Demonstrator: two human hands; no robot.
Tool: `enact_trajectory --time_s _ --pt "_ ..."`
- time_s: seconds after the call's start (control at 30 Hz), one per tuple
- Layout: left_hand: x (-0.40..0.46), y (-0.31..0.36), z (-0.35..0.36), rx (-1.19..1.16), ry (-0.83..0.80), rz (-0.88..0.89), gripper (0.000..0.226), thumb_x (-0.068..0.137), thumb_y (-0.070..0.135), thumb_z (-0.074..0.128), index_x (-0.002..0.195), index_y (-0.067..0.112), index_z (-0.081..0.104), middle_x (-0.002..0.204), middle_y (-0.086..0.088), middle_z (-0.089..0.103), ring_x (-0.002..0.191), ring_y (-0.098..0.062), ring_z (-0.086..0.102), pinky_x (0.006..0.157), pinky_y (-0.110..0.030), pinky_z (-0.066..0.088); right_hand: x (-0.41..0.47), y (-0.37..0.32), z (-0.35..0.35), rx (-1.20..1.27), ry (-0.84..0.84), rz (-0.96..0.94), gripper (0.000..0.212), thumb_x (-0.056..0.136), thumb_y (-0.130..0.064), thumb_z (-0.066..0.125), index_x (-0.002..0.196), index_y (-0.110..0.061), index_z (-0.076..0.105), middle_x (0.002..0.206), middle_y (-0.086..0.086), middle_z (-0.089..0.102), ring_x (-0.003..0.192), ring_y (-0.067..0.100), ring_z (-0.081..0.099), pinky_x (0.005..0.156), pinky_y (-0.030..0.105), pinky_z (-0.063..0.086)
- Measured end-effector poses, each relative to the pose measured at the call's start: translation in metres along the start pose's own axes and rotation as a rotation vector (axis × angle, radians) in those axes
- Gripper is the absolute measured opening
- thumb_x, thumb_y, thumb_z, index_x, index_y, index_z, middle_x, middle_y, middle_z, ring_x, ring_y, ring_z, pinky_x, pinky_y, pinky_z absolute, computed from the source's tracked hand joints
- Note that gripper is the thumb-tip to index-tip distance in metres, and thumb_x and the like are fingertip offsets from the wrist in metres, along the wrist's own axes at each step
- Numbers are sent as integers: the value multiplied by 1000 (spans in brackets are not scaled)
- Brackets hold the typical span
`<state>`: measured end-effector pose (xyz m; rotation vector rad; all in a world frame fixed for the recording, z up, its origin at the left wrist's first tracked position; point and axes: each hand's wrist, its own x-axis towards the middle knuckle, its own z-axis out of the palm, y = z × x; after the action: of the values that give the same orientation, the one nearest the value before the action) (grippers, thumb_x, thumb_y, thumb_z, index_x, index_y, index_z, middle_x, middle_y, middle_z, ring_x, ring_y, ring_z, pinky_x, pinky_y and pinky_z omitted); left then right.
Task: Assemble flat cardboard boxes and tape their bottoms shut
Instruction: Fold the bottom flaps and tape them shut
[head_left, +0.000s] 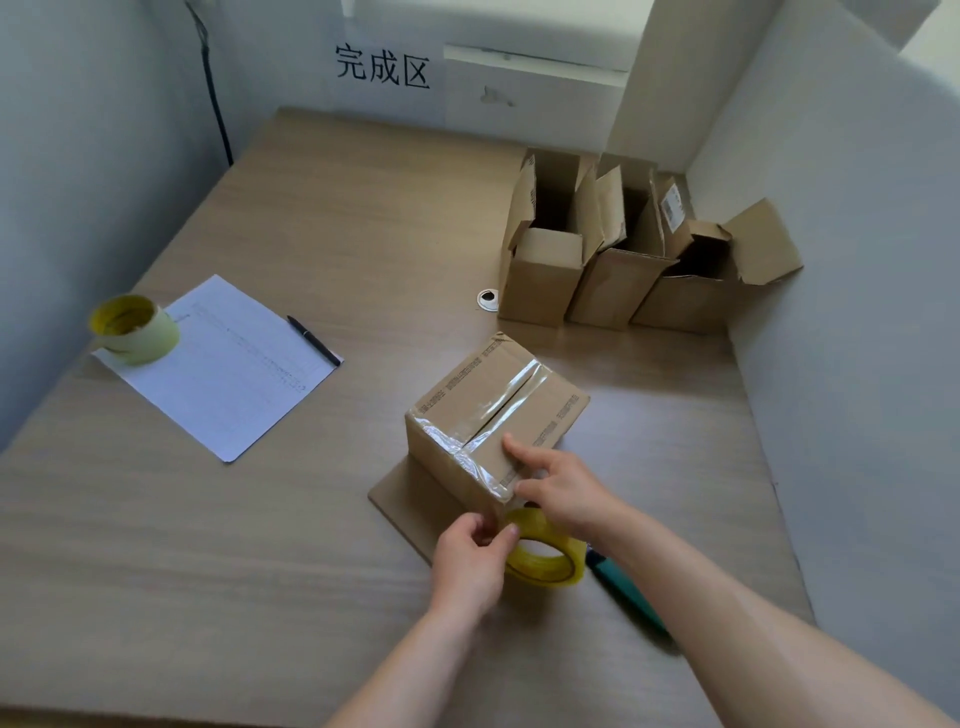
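A cardboard box (493, 410) stands upside down on the wooden table (260, 545), its bottom flaps facing up. Clear tape (511, 400) runs along the centre seam and across the near edge. My right hand (558, 491) rests on the box's near right corner, with the index finger pressing the tape on top. My left hand (475, 553) pinches the tape strip beside the yellow tape roll (545, 553), which sits just below that corner and stays joined to the box by the strip. One flap lies flat on the table under the box.
Three assembled open boxes (613, 254) stand at the back right against the partition. A second tape roll (134, 328) sits on a sheet of paper (228, 374) with a pen (313, 340) at the left. A teal utility knife (626, 592) lies under my right forearm.
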<state>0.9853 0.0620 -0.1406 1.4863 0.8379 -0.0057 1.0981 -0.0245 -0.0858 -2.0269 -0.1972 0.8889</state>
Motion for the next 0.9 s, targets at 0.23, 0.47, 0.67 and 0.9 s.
enact_trajectory --time_s 0.23,0.47,0.67,0.9 --pt "-12 0 13 41 249 117 32 76 17 78 93 29 54 90 11 66 83 -4 65 74 -22 52 7 8 -6 -48 -50 -51 58 93 -12 60 142 -40 47 139 -6 54 122 14 54 103 35 48" --pt "-23 12 40 -93 282 -202 32 80 31 77 102 20 58 92 -2 68 81 -17 65 67 -29 50 5 3 -19 -98 -167 6 54 100 -22 45 142 -56 38 130 -2 50 98 15 54 60 21 48" --pt "-31 18 56 -664 223 -231 37 88 -8 60 111 21 59 89 -13 73 64 -24 69 57 -35 56 4 2 -21 -102 -202 -78 58 99 -4 48 148 -32 40 151 -1 39 135 18 41 114 34 36" --pt "-35 22 53 -830 235 -297 19 96 6 55 113 2 61 80 -17 65 59 -23 64 50 -31 53 9 4 -22 -137 -216 -131 59 96 2 46 148 -25 41 153 -1 37 140 16 34 119 34 28"
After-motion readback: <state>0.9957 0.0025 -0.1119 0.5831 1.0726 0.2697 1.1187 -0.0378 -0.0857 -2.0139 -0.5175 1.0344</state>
